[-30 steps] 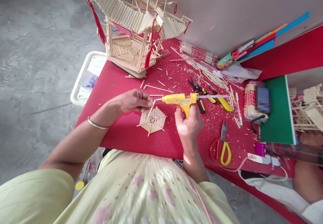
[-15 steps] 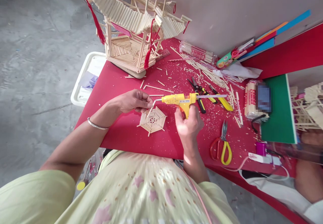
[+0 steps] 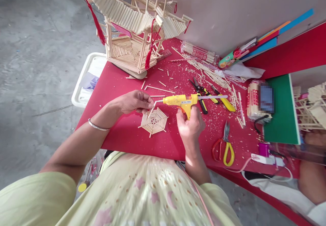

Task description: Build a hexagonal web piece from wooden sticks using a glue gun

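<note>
My right hand [image 3: 191, 121] is wrapped round the handle of a yellow hot glue gun [image 3: 180, 100], with a clear glue stick [image 3: 213, 97] poking out of its back end. The gun's nozzle points left, at a short wooden stick [image 3: 152, 109] pinched between the thumb and fingers of my left hand [image 3: 139, 102]. Nozzle and stick meet or nearly meet near the stick's upper end. Just below, a web-like hexagonal panel of wooden sticks [image 3: 154, 122] lies flat on the red table [image 3: 122, 131]. The pinched stick hangs over its upper left edge.
A wooden stick pavilion [image 3: 132, 53] with red tassels stands at the back left. Cutting pliers [image 3: 201, 95], a yellow-handled knife [image 3: 225, 101], red-and-yellow pliers [image 3: 224, 144], loose sticks [image 3: 209, 71] and scraps lie right. Another person's arm [image 3: 312, 178] is at the far right.
</note>
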`<state>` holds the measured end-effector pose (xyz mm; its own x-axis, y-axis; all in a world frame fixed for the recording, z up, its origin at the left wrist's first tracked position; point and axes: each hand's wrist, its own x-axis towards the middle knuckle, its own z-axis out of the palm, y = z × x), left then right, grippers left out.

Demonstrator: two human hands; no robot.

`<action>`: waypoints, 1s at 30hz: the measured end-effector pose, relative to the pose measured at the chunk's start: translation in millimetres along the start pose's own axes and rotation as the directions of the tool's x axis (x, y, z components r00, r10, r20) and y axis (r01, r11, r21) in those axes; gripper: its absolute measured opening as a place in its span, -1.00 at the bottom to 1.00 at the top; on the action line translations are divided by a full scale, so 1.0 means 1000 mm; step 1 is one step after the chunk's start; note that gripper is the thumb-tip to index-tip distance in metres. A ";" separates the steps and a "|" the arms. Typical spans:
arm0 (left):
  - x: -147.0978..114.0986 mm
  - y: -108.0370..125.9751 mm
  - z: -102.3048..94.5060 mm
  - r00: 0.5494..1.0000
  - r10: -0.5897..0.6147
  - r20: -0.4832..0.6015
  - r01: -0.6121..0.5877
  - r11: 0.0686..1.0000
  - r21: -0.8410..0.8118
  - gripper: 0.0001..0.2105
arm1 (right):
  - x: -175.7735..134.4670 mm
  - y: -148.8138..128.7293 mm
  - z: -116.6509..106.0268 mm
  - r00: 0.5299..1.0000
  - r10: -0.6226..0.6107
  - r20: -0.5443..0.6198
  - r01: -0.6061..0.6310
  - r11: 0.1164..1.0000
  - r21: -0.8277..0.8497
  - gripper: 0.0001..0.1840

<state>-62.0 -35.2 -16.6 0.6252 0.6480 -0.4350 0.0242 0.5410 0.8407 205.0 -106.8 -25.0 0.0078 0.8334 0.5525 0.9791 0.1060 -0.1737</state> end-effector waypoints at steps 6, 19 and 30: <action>0.001 -0.001 0.000 1.000 0.009 0.008 -0.009 1.000 0.010 -0.75 | -0.001 0.002 0.001 1.000 -0.002 0.001 0.002 1.000 -0.002 -0.69; 0.002 -0.003 -0.005 0.999 0.010 -0.053 -0.004 0.994 0.113 -0.79 | -0.018 0.034 0.003 0.992 0.086 0.091 -0.087 0.996 0.012 -0.53; 0.024 0.023 -0.015 0.996 -0.093 -0.019 0.079 0.698 0.711 -0.85 | -0.055 0.020 -0.017 0.980 -0.095 0.172 0.058 0.976 0.209 -0.54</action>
<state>-58.0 0.9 -12.8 0.6051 0.6053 -0.5172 0.6211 0.0476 0.7823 227.2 -159.9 -45.5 -0.1201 0.9006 0.4177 0.9137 0.2649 -0.3084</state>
